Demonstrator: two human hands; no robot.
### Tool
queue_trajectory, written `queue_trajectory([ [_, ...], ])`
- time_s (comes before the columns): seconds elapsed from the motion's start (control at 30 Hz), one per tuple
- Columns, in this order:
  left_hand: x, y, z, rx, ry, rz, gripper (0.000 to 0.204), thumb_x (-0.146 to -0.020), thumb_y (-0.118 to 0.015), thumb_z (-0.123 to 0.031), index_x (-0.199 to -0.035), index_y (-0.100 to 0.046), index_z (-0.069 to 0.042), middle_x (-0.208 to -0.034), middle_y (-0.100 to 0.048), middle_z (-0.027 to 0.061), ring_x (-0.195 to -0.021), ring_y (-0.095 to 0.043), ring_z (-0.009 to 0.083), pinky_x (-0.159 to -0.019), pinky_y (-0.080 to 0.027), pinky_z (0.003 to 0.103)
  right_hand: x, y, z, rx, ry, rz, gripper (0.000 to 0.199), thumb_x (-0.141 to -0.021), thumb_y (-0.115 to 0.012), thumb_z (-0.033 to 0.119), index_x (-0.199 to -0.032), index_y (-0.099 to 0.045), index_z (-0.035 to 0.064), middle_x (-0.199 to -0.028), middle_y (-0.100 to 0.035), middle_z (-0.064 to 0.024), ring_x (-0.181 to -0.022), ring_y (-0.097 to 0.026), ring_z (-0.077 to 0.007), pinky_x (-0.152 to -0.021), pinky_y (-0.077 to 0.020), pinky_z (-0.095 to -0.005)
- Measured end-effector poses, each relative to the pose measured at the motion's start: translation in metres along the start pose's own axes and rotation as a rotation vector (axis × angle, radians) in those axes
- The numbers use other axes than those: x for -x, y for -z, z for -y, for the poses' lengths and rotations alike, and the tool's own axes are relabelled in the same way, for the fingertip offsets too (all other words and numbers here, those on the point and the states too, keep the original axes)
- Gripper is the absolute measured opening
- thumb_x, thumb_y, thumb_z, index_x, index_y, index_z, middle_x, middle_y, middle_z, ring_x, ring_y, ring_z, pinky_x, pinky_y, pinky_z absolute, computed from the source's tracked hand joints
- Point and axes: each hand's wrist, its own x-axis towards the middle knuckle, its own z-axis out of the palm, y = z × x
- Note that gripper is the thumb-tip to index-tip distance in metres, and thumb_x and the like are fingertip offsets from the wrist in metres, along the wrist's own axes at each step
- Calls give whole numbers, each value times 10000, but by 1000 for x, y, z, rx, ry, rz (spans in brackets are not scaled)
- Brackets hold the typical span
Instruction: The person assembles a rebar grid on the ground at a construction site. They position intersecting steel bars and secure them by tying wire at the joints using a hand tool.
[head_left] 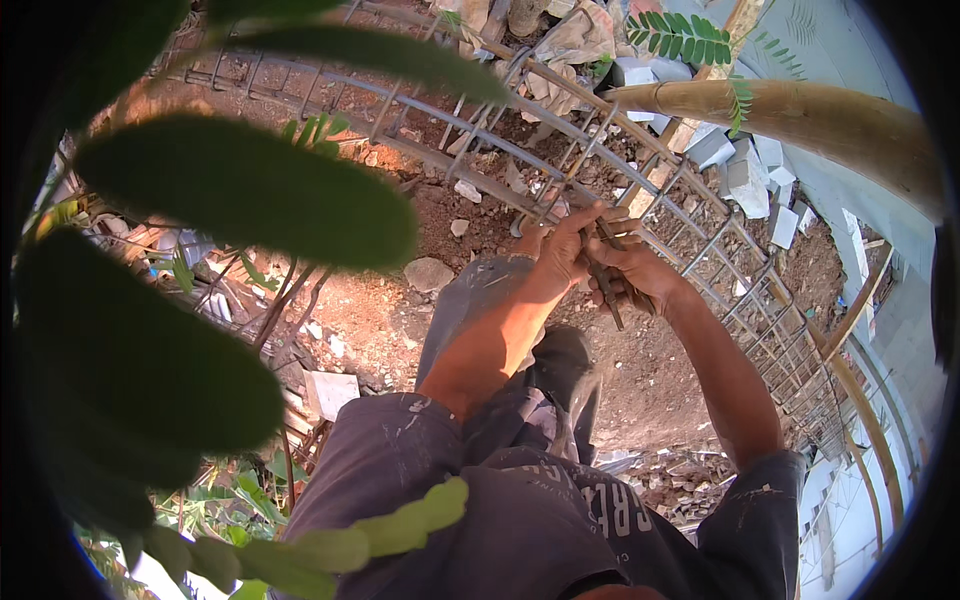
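Observation:
A long cage of steel reinforcing bars [687, 215], with crossing ties, curves from the upper left to the lower right. My right hand [640, 272] is wrapped round dark metal pincers [602, 272], whose handles point down toward my legs. Beside it, close to the tool's upper end, my left hand [562, 255] has its fingers closed at a crossing of the bars. What the left fingers pinch is too small and hidden to tell. Both hands are at the near side of the cage.
A thick bamboo pole [790, 105] comes in from the upper right. Broken pale blocks [745, 180] lie beyond the cage by a grey wall. Large dark leaves [245, 190] hang close across the left. Stones [428, 274] and rubble lie on the reddish soil.

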Motion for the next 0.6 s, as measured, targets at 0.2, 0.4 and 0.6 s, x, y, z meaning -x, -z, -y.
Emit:
queue_trajectory([
  [0.2, -8, -39, 17, 226, -170, -201, 253, -981, -485, -273, -829, -498, -71, -685, -551, 54, -635, -585, 201, -567, -483, 334, 59, -31, 30, 1748, 298, -576, 859, -751, -781, 429, -1338, -417, -81, -949, -672, -193, -959, -668, -299, -804, -527, -477],
  [0.4, -42, -79, 9, 457, -171, -361, 118, -891, -440, -173, -831, -436, -71, -692, -503, 80, -610, -530, 229, -595, -492, 398, 31, -13, 61, 2028, 256, -813, 434, -750, -746, 231, -1074, -604, -20, -942, -686, -179, -917, -670, -326, -808, -529, -409],
  [0.6, -75, -87, -2, 724, -214, -430, 53, -843, -387, -100, -855, -391, -49, -764, -461, 109, -640, -489, 236, -612, -484, 387, 20, 24, 108, 2045, 311, -516, 120, -776, -656, 112, -835, -683, 11, -815, -690, -195, -796, -698, -293, -732, -550, -394],
])
